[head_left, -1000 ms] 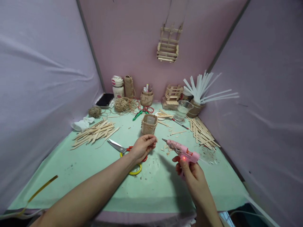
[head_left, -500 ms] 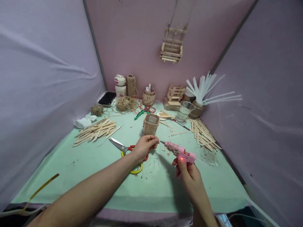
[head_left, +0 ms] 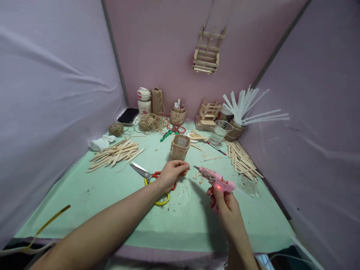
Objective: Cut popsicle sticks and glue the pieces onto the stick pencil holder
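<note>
My right hand (head_left: 225, 200) is wrapped round the handle of a pink glue gun (head_left: 216, 180), whose red light glows. Its metal nozzle points left, a short gap away from my left fingertips. My left hand (head_left: 174, 174) is pinched over the middle of the table, on something too small to make out. Just behind it stands a small square pot (head_left: 180, 147) with a light inside and a brown outer covering. Scissors (head_left: 142, 171) with red and yellow handles lie partly under my left hand and wrist.
Wooden sticks (head_left: 115, 154) lie in a pile at left, with another pile (head_left: 243, 161) at right. Twine (head_left: 150, 122), green-handled pliers (head_left: 166, 135), a clear cup (head_left: 220, 131) and a pot of white glue sticks (head_left: 234, 129) stand or lie behind. A stick frame (head_left: 206, 60) hangs above.
The glue gun in my right hand has moved slightly right and up, widening the gap between its nozzle and my left fingertips. My left hand keeps its pinch. The view has shifted slightly.
</note>
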Tool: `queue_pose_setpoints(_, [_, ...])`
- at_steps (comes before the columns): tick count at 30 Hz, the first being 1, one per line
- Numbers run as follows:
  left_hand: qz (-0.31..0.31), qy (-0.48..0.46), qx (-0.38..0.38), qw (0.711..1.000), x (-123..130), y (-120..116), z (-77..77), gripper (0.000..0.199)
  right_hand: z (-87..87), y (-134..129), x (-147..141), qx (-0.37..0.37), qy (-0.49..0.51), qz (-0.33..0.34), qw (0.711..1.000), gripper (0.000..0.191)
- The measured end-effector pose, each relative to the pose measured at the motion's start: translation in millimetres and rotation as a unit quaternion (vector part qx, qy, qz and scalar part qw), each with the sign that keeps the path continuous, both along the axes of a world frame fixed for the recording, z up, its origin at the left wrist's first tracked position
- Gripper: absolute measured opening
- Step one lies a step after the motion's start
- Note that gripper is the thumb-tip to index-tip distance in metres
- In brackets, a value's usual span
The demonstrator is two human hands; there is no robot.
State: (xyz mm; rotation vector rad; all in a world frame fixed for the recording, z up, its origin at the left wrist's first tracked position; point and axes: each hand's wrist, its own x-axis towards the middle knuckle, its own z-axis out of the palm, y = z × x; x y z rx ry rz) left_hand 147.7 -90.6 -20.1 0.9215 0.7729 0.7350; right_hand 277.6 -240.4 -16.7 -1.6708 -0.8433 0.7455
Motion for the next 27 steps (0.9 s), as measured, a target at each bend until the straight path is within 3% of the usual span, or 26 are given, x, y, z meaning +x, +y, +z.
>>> queue_pose_setpoints(8, [-0.004,0.019,-0.006,1.000,-0.5,-1.9,5.8,0.027,4.6,4.3,-5.2,-0.003,0.042,-0.017,0.999,0.052])
queue_pose_setpoints(14, [-0.039,0.012,-0.006,0.999,0.8,-7.7,7.1,0.029,4.1,19.2,-11.4,-0.006,0.038,-0.090,0.995,0.032])
queue_pose_setpoints(20, [-0.062,0.026,0.020,0.998,5.1,-20.1,6.0,0.030,6.7,34.5,-19.3,0.024,0.072,-0.096,0.992,0.029])
queue_pose_setpoints(27, [-0.075,0.025,0.063,0.995,4.9,-23.5,6.4,0.027,5.5,36.6,-21.8,0.005,0.134,-0.075,0.988,0.031])
